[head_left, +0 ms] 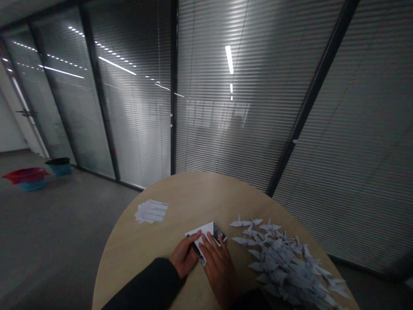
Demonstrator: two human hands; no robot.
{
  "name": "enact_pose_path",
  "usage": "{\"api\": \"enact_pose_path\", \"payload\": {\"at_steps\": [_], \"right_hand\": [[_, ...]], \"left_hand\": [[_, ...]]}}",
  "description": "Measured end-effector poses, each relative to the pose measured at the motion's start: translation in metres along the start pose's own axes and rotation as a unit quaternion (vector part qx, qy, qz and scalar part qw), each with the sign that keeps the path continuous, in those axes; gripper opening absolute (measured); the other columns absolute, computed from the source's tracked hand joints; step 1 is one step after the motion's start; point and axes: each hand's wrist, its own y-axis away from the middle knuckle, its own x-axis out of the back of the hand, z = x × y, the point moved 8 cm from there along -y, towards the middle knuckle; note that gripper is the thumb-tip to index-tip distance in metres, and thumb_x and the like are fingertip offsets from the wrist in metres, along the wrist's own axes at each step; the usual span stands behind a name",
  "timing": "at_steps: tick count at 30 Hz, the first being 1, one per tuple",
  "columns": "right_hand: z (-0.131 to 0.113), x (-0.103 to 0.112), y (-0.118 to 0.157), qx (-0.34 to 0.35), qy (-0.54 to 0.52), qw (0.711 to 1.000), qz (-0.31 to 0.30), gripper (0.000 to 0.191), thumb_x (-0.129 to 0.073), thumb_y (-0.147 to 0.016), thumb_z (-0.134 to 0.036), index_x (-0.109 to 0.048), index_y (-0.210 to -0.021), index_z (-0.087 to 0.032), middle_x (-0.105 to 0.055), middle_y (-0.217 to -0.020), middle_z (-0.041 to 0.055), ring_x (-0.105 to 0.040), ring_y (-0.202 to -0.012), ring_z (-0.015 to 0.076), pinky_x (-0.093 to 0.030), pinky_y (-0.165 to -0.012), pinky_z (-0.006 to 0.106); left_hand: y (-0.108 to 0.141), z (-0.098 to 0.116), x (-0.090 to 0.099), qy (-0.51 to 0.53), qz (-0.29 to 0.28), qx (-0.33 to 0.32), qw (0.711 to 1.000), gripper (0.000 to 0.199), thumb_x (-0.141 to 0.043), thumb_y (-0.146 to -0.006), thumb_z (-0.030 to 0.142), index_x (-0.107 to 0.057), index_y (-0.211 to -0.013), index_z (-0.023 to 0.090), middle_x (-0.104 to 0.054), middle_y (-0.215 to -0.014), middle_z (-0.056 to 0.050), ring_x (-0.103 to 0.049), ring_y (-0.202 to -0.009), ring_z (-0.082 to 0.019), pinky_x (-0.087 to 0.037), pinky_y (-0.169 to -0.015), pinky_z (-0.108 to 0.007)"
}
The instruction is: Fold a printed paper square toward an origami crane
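Note:
A piece of paper [207,228], white with dark printed parts along its sides, lies on the round wooden table in front of me. It looks partly folded, but my fingers cover much of it. My left hand [184,257] holds the paper's left edge, one finger stretched over the top and the others curled below. Across the paper's right half, my right hand [219,268] lies flat with its fingers extended and slightly apart. Right of that hand spreads a heap of folded paper cranes [287,265], white and overlapping.
A fanned stack of printed paper sheets [152,211] rests near the left side of the table [206,185]. Glass partitions with blinds [232,142] stand behind it. On the floor at far left are a red-lined bucket [30,178] and a black-lined bucket [60,166].

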Motion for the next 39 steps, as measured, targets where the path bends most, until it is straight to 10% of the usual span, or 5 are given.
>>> {"api": "enact_pose_path", "payload": {"at_steps": [11, 19, 39], "right_hand": [[-0.001, 0.010, 0.001, -0.002, -0.071, 0.997, 0.014, 0.015, -0.057, -0.088, -0.019, -0.065, -0.100, -0.022, -0.072, -0.106, 0.0034, -0.060, -0.113, 0.0198, -0.032, -0.112, 0.044], [0.025, 0.013, 0.005, -0.120, -0.094, 0.987, 0.052, 0.017, -0.049, -0.092, -0.024, -0.061, -0.080, -0.023, -0.069, -0.079, 0.0012, -0.065, -0.084, 0.0190, -0.048, -0.090, 0.041], [0.058, 0.009, 0.020, -0.252, -0.044, 0.964, 0.070, 0.034, -0.043, -0.093, -0.043, -0.057, -0.070, -0.023, -0.060, -0.084, 0.0074, -0.056, -0.082, 0.0233, -0.048, -0.072, 0.039]], "left_hand": [[0.001, 0.002, 0.002, -0.033, -0.011, -0.042, 0.999, 0.029, -0.055, -0.089, 0.017, -0.057, -0.114, 0.003, -0.071, -0.088, -0.016, -0.070, -0.070, -0.019, -0.048, -0.045, -0.019], [0.006, 0.009, -0.005, -0.080, 0.008, -0.099, 0.992, 0.026, -0.063, -0.084, 0.016, -0.061, -0.107, 0.005, -0.073, -0.091, -0.016, -0.071, -0.083, -0.024, -0.058, -0.073, -0.031], [0.011, -0.003, -0.011, -0.135, 0.011, -0.075, 0.988, 0.023, -0.065, -0.083, 0.026, -0.066, -0.092, 0.005, -0.075, -0.086, -0.017, -0.071, -0.088, -0.025, -0.058, -0.079, -0.031]]}}
